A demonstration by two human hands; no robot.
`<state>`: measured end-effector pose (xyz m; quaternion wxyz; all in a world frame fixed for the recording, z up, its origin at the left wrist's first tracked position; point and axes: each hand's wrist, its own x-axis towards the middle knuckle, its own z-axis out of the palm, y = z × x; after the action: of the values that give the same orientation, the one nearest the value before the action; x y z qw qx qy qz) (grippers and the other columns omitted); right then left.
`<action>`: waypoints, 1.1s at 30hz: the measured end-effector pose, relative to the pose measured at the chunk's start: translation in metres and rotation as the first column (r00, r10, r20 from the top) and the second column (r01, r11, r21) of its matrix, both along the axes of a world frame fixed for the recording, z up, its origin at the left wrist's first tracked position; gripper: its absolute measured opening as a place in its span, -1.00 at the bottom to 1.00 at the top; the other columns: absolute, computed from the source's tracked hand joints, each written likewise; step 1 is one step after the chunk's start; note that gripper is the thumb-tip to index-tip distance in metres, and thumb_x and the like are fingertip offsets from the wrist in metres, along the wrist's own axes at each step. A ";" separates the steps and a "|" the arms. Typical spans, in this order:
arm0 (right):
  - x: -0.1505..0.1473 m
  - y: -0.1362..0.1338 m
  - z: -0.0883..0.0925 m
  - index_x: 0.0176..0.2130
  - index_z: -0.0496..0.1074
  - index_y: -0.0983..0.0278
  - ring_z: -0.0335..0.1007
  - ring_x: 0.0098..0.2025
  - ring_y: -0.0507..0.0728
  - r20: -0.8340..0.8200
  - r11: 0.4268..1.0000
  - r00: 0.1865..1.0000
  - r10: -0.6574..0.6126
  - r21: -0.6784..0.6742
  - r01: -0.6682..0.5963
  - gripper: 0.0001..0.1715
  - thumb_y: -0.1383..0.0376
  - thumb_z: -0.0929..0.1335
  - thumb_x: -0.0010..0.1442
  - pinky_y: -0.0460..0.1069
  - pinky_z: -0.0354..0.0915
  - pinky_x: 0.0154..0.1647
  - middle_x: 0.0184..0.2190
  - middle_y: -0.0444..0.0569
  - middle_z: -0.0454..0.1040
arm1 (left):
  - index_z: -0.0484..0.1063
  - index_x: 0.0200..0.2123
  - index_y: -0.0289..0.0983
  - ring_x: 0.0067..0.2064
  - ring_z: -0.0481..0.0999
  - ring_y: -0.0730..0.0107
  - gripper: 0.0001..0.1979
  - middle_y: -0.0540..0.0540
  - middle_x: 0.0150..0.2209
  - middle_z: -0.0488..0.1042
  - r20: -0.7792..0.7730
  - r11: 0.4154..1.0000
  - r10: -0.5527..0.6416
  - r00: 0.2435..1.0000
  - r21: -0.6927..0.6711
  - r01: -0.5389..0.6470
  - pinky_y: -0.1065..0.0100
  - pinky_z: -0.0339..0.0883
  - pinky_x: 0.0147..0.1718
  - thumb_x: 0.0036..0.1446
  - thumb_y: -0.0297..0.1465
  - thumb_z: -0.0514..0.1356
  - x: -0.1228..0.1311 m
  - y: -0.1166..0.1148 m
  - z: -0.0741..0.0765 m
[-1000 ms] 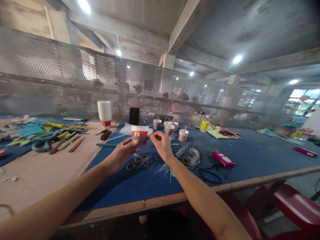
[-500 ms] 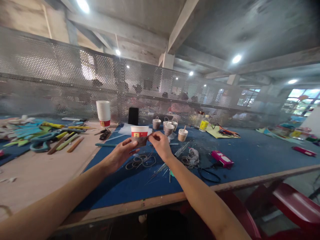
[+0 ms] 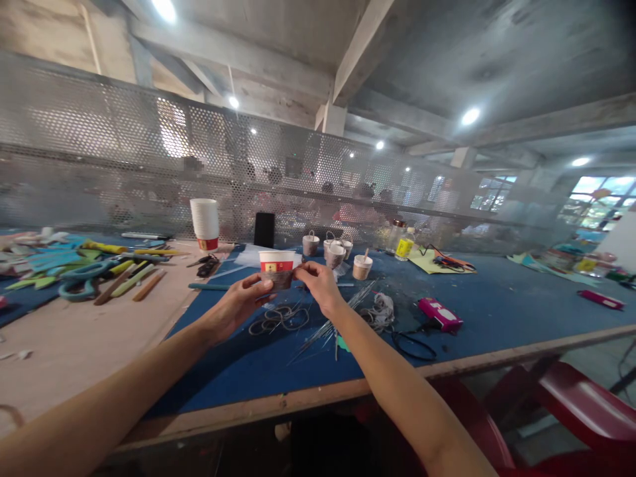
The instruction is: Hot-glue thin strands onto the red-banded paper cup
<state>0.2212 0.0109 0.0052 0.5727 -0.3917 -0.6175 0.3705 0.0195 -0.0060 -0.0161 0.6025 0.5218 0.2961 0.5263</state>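
Observation:
A paper cup (image 3: pixel 277 265) with a white rim and a red band is held up above the blue table, its lower part covered in what looks like grey-brown cord. My left hand (image 3: pixel 242 300) grips the cup from the left and below, thumb on its front. At the cup's right side, my right hand (image 3: pixel 317 283) has thumb and fingertips pinched together; whatever is between them is too small to make out. Below the hands lies a loose coil of grey cord (image 3: pixel 279 320). Thin wires (image 3: pixel 325 331) are spread beside it.
Several small grey cups (image 3: pixel 336 256) with handles stand behind, near another cup (image 3: pixel 362 267) holding a stick. A tall stack of paper cups (image 3: pixel 205 222) is at back left. Scissors (image 3: pixel 79 283), a bundle of cord (image 3: pixel 382 311), a magenta device (image 3: pixel 440 315) and a bottle (image 3: pixel 405 244) lie around.
Both hands stay at the cup in nearly the same pose. The whole view has shifted very slightly.

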 end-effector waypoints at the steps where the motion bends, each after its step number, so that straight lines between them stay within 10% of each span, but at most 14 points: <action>1: 0.000 0.000 0.000 -0.48 0.49 0.20 0.40 -0.36 0.09 -0.008 1.000 1.000 0.009 -0.010 -0.009 -0.77 0.10 0.44 0.01 -0.04 0.30 -0.25 -0.48 -0.17 0.51 | 0.71 -0.06 -0.20 0.17 0.59 0.01 -0.63 -0.24 0.09 0.67 0.000 1.000 -0.006 1.000 -0.002 0.006 0.19 0.46 0.11 0.05 -0.22 0.50 0.000 0.000 0.000; 18: -0.002 -0.001 -0.005 -0.43 0.46 0.20 0.41 -0.37 0.10 0.053 0.995 0.998 -0.046 0.096 0.041 -0.69 0.02 0.41 0.14 -0.03 0.36 -0.27 -0.47 -0.16 0.49 | 0.69 -0.15 -0.25 -0.03 0.66 0.14 -0.63 -0.20 -0.01 0.69 0.014 0.990 0.137 0.990 -0.013 -0.137 0.24 0.51 0.01 -0.04 -0.26 0.56 0.000 0.005 -0.002; 33: -0.009 -0.008 -0.009 -0.42 0.45 0.17 0.49 -0.14 0.15 0.253 0.923 0.953 -0.166 0.380 0.060 -0.81 0.25 0.42 0.25 0.06 0.42 0.03 -0.26 -0.04 0.50 | 0.69 -0.07 -0.23 0.22 0.57 -0.27 -0.48 -0.28 0.05 0.71 -0.133 0.977 0.202 0.970 0.102 -0.190 -0.12 0.26 0.31 -0.13 -0.20 0.59 0.010 -0.008 0.009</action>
<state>0.2118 0.0032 -0.0041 0.5631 -0.3613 -0.7269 0.1551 0.0293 -0.0144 -0.0067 0.5012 0.5525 0.3651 0.5571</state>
